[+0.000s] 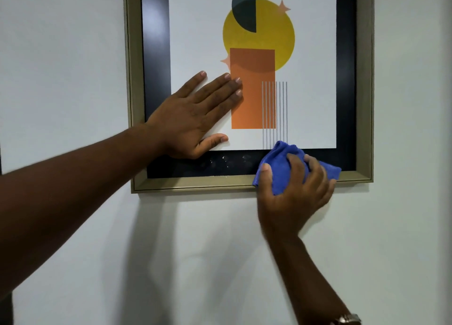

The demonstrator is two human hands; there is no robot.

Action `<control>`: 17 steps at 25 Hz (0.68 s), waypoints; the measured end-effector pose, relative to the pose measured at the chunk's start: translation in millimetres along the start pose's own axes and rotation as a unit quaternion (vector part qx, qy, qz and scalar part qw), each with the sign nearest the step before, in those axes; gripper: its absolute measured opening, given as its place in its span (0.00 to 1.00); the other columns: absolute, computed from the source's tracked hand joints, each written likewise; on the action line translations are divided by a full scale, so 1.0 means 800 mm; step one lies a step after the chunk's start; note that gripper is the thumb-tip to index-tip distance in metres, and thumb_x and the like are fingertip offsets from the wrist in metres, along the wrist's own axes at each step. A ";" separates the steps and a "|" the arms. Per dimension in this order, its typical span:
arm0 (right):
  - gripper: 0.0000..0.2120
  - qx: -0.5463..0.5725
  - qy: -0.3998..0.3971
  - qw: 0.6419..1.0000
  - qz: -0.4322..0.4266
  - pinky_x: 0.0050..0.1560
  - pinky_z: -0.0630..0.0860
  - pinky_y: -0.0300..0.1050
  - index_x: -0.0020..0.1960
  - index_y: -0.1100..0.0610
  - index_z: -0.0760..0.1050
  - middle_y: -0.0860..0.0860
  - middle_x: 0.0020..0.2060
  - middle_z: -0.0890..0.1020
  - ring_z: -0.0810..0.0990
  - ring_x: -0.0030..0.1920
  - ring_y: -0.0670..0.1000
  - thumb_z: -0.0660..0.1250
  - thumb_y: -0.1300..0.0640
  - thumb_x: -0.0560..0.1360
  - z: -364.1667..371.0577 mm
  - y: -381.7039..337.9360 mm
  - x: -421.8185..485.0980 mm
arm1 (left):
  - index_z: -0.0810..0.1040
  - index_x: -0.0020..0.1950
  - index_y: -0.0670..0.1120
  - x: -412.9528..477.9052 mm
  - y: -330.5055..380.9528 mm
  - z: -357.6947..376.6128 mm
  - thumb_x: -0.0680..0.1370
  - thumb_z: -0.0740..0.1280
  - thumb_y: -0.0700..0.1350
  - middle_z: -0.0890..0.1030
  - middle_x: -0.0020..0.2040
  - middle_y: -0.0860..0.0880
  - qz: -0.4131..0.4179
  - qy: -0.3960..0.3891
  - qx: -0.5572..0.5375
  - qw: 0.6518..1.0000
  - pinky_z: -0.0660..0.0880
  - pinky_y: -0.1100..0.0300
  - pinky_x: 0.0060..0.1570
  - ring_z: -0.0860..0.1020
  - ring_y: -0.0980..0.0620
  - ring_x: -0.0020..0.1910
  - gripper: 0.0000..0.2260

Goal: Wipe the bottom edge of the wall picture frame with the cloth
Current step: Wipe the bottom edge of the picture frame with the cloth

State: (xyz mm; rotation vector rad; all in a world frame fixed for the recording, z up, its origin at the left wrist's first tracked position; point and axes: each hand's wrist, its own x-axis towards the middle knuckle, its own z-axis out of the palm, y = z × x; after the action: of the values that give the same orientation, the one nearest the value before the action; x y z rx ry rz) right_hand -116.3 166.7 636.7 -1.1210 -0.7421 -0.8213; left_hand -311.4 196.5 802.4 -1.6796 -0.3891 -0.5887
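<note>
A picture frame (195,183) with a dull gold rim and black inner border hangs on a white wall; its print shows a yellow circle, an orange rectangle and grey lines. My left hand (195,114) lies flat and open against the lower left of the print, fingers spread. My right hand (293,192) grips a bunched blue cloth (281,173) and presses it on the frame's bottom edge, right of the middle. The cloth covers part of the black border and gold rim there. Small pale specks show on the black border left of the cloth.
The white wall (73,55) surrounds the frame on all sides. A watch (347,319) sits on my right wrist at the bottom edge of the view. A dark strip shows at the far left edge.
</note>
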 end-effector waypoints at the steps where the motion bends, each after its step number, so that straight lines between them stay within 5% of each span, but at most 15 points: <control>1: 0.22 -0.009 -0.006 1.000 0.001 0.75 0.55 0.63 0.61 0.52 0.74 0.57 0.64 0.75 0.70 0.68 0.58 0.64 0.39 0.74 0.003 -0.016 -0.008 | 0.45 0.79 0.45 -0.002 -0.001 -0.001 0.79 0.45 0.64 0.49 0.81 0.43 0.000 0.000 0.000 1.000 0.50 0.41 0.78 0.47 0.46 0.80 0.35; 4: 0.24 -0.004 -0.042 0.994 -0.096 0.76 0.55 0.62 0.61 0.52 0.73 0.56 0.64 0.75 0.70 0.69 0.58 0.64 0.38 0.73 0.000 -0.012 -0.026 | 0.45 0.79 0.44 -0.003 -0.008 -0.005 0.79 0.45 0.64 0.49 0.81 0.43 0.001 -0.003 -0.003 1.000 0.50 0.42 0.78 0.47 0.45 0.80 0.35; 8: 0.22 -0.007 0.010 1.000 0.009 0.75 0.56 0.65 0.61 0.52 0.74 0.57 0.63 0.76 0.70 0.68 0.59 0.64 0.39 0.74 0.016 -0.045 -0.024 | 0.45 0.79 0.43 -0.010 -0.019 -0.004 0.78 0.45 0.65 0.49 0.81 0.42 -0.026 0.001 -0.003 1.000 0.51 0.42 0.78 0.47 0.44 0.80 0.37; 12: 0.20 0.004 -0.022 0.993 -0.112 0.76 0.54 0.63 0.61 0.51 0.75 0.57 0.63 0.76 0.71 0.68 0.57 0.63 0.40 0.75 0.015 -0.040 -0.044 | 0.45 0.79 0.43 -0.009 -0.019 -0.002 0.78 0.45 0.66 0.49 0.81 0.42 -0.018 0.008 -0.010 1.000 0.50 0.42 0.78 0.47 0.45 0.80 0.37; 15: 0.19 0.005 0.022 1.000 0.011 0.75 0.54 0.66 0.64 0.50 0.74 0.57 0.64 0.75 0.69 0.69 0.58 0.61 0.42 0.76 0.024 -0.054 -0.031 | 0.45 0.79 0.43 -0.011 -0.019 0.000 0.78 0.44 0.66 0.48 0.81 0.43 -0.029 0.009 -0.010 1.000 0.49 0.43 0.78 0.47 0.45 0.80 0.37; 17: 0.19 -0.015 0.010 1.000 -0.002 0.76 0.50 0.64 0.66 0.47 0.73 0.56 0.65 0.75 0.69 0.69 0.58 0.58 0.42 0.78 0.030 -0.084 -0.044 | 0.45 0.79 0.43 -0.010 -0.019 0.000 0.78 0.44 0.65 0.49 0.81 0.43 -0.025 0.011 -0.011 1.000 0.49 0.43 0.78 0.47 0.45 0.80 0.36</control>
State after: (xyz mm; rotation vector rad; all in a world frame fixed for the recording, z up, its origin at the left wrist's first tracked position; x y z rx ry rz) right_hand -194.5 181.9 644.5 -1.1371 -0.7174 -0.8482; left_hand -326.7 199.8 809.9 -1.6863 -0.4108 -0.6502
